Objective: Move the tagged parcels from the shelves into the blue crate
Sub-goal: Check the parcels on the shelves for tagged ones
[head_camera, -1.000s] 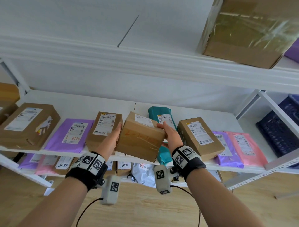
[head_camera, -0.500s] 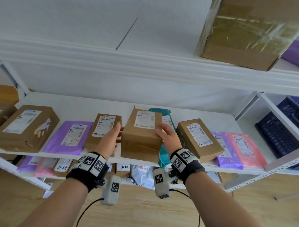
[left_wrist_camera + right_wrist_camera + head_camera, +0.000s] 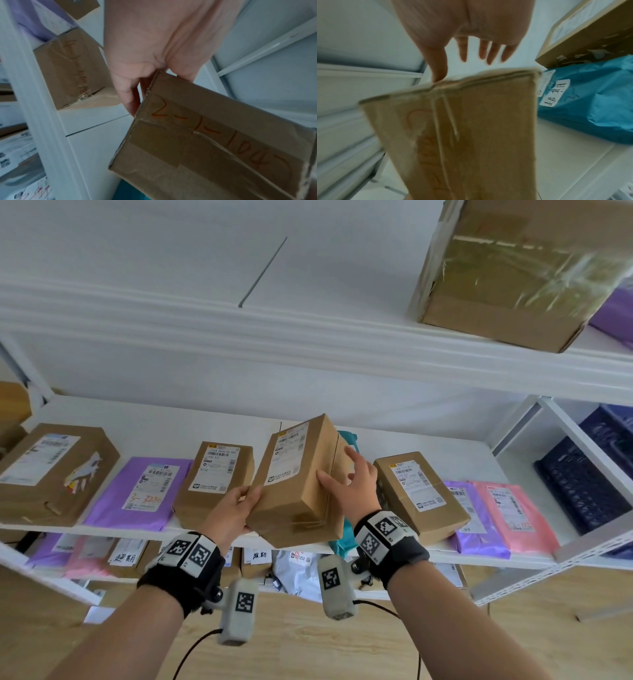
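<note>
While the left hand (image 3: pixel 230 512) pinches the taped cardboard box (image 3: pixel 298 481), the right hand's (image 3: pixel 352 480) grip is spread, fingers straight.

Held cardboard box (image 3: pixel 301 481) flanked closely by 2 shelved boxes, left box (image 3: pixel 214 482) and right box (image 3: pixel 419 494), teal bag (image 3: pixel 342 537) behind, bare white shelf (image 3: pixel 164 422) toward the wall, upper shelf (image 3: pixel 308 350) overhead

Right wrist view, blurred. Right hand (image 3: pixel 464 25) at top centre, fingers (image 3: pixel 489 54) straight and spread, pointing down; thumb tip touches the top edge of a brown cardboard box (image 3: pixel 467 135). Box fills lower centre, tape strip down its face, faint orange handwriting, illegible. Teal poly mailer (image 3: pixel 590 108) lies on the white shelf (image 3: pixel 565 169) at right, white tag with black characters. Second cardboard box (image 3: pixel 594 35) just behind the mailer, upper right corner.
</note>
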The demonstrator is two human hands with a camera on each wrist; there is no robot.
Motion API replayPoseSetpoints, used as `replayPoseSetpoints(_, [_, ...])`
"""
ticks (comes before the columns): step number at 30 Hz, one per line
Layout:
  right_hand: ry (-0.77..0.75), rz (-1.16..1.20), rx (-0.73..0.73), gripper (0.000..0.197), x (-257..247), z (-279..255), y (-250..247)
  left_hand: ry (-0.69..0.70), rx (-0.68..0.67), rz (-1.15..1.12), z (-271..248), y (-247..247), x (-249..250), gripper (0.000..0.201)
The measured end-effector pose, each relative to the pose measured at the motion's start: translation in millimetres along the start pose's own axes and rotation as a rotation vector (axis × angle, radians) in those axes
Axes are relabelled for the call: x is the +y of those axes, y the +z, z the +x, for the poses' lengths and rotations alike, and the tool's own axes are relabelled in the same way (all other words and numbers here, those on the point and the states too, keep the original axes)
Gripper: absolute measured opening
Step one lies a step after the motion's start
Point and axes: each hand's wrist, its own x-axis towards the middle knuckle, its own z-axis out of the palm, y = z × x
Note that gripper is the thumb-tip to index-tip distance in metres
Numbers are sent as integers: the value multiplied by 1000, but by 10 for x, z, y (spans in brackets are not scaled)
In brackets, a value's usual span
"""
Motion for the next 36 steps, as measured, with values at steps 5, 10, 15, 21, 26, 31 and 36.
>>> replayPoseSetpoints(5, [324, 403, -155, 59, 56, 0, 7, 24, -6, -212, -2, -31, -111, 31])
replayPoseSetpoints(10, [216, 409, -271, 27, -1, -62, 13, -23, 9, -297, 10, -30, -183, 39])
replayPoseSetpoints(15, [144, 376, -349, 22, -3, -81, 38, -65, 25, -279, 48, -48, -204, 39])
replayPoseSetpoints(21, [119, 379, -366, 23, -7, -72, 43, -65, 27, -283, 92, -79, -220, 38])
replayPoseSetpoints(26, [117, 361, -355, 22, 10, -58, 52, -47, 38, -289, 85, -68, -210, 38])
replayPoseSetpoints(31, [96, 252, -281, 36, 26, -19, 79, 25, 73, -142, 116, -96, -189, 36])
replayPoseSetpoints(36, [51, 106, -265, 82, -6, -62, 142, 118, 219, 37, 129, -88, -48, 38])
